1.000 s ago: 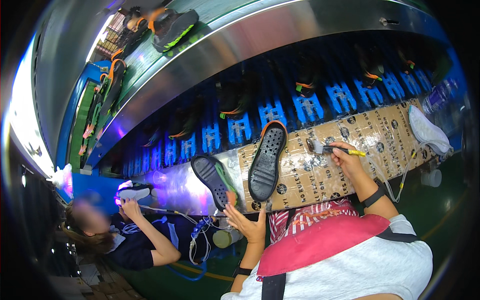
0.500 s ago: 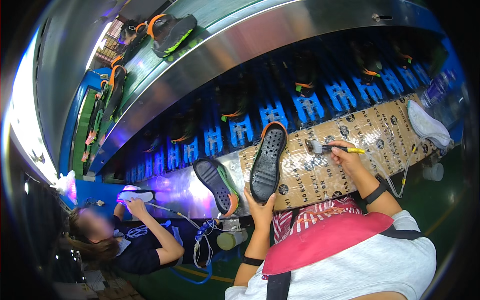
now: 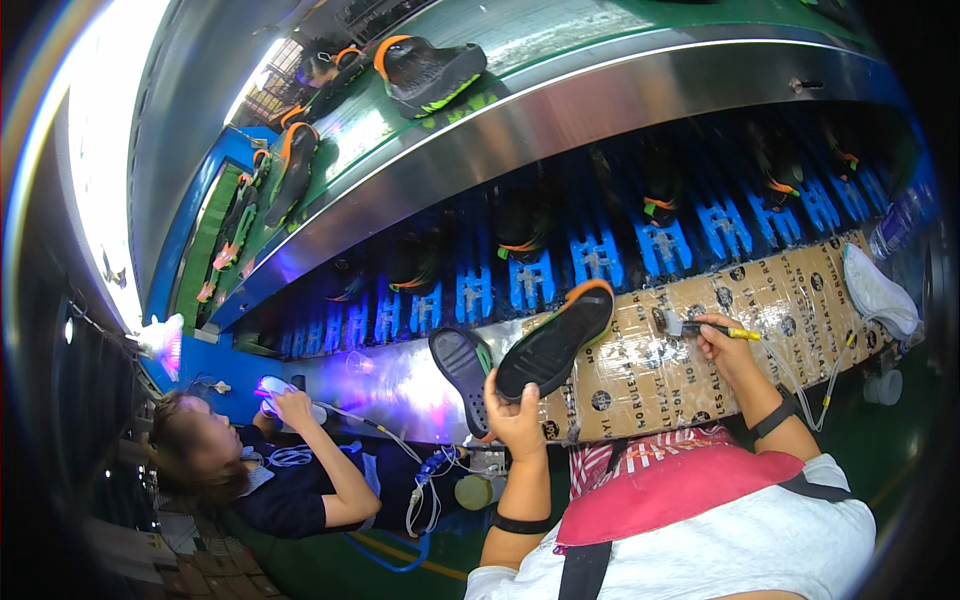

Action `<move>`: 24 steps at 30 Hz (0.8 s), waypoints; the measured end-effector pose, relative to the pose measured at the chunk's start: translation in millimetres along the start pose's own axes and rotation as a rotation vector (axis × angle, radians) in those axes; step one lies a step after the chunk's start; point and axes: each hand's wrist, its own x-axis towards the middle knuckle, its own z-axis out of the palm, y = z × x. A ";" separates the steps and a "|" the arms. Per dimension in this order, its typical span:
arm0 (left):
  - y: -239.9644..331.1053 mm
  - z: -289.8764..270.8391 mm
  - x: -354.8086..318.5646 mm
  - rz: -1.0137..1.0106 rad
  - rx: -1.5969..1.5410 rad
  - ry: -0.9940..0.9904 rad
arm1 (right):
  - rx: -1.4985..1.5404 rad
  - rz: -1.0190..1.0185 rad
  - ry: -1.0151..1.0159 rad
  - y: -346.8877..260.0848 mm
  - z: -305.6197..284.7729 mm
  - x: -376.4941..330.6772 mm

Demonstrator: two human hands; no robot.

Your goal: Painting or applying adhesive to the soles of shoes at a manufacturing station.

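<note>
Black orange-tipped sole (image 3: 557, 342) just tilted, far end swung R; near end gripped by L hand (image 3: 516, 420), overlapping black green-edged sole (image 3: 455, 365) at L; handling seemingly underway. Yellow-handled flat brush (image 3: 690, 328) gripped by R hand (image 3: 724, 350) over brown printed cardboard (image 3: 650, 382). Qty: 2 soles here, 1 brush.

The head view is made by a wide fisheye camera worn on the person's head, which looks downward and forward over a long, silvery metal surface (image 3: 400, 395) partly covered with brown printed cardboard (image 3: 640, 385). The bare left hand (image 3: 515, 415) and the bare right hand (image 3: 720, 342) are seen from above, at near range. Closest is the red cloth apron (image 3: 670, 488), at the lower edge. Farther away, at the top, the green conveyor belt (image 3: 560, 38) bends into an arc; the corners are dark.
</note>
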 end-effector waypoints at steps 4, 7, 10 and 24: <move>41.7 -34.0 9.1 0.044 0.048 0.133 | 0.009 0.008 -0.010 0.8 1.6 0.1; 78.2 -59.7 28.8 0.432 0.140 0.192 | 0.022 0.014 -0.001 -3.0 -0.4 -0.8; 147.3 -71.2 39.1 0.620 0.114 0.380 | 0.035 0.041 -0.025 -3.1 5.7 1.5; 227.5 -192.7 338.6 0.787 0.110 0.693 | 0.061 0.031 0.063 -5.5 18.1 5.0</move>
